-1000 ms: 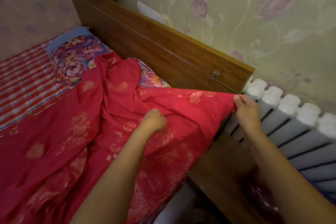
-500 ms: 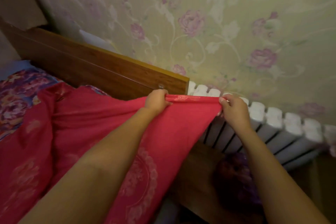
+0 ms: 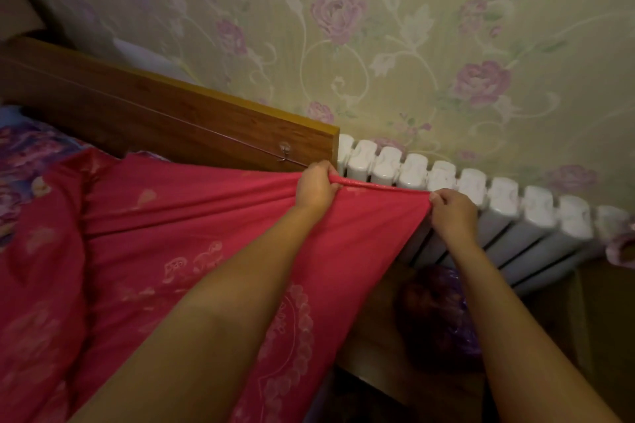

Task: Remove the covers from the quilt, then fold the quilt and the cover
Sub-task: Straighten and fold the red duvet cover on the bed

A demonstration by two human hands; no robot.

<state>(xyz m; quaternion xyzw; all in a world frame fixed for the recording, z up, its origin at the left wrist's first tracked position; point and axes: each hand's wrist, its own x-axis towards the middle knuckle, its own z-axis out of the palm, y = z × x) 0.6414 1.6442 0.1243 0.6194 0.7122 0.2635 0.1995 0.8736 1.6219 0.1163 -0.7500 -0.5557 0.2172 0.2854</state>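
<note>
A red quilt cover [image 3: 178, 244] with pale floral print lies bunched over the bed and is stretched up toward the radiator. My left hand [image 3: 316, 187] grips its top edge near the end of the headboard. My right hand [image 3: 452, 213] pinches the same edge at its corner, a short span to the right. The edge runs taut between both hands. Whether the quilt is inside the cover cannot be seen.
A wooden headboard [image 3: 171, 120] runs along the wallpapered wall. A white radiator [image 3: 498, 203] stands right behind my hands. Below it sit a wooden bedside surface [image 3: 371, 347] and a purple plastic bag [image 3: 443, 316]. A purple floral pillow [image 3: 20, 154] lies at the left.
My left hand moved up from the middle of the cover to grip its top edge beside my right hand. Both hands lifted the edge higher, and my view turned toward the wall.
</note>
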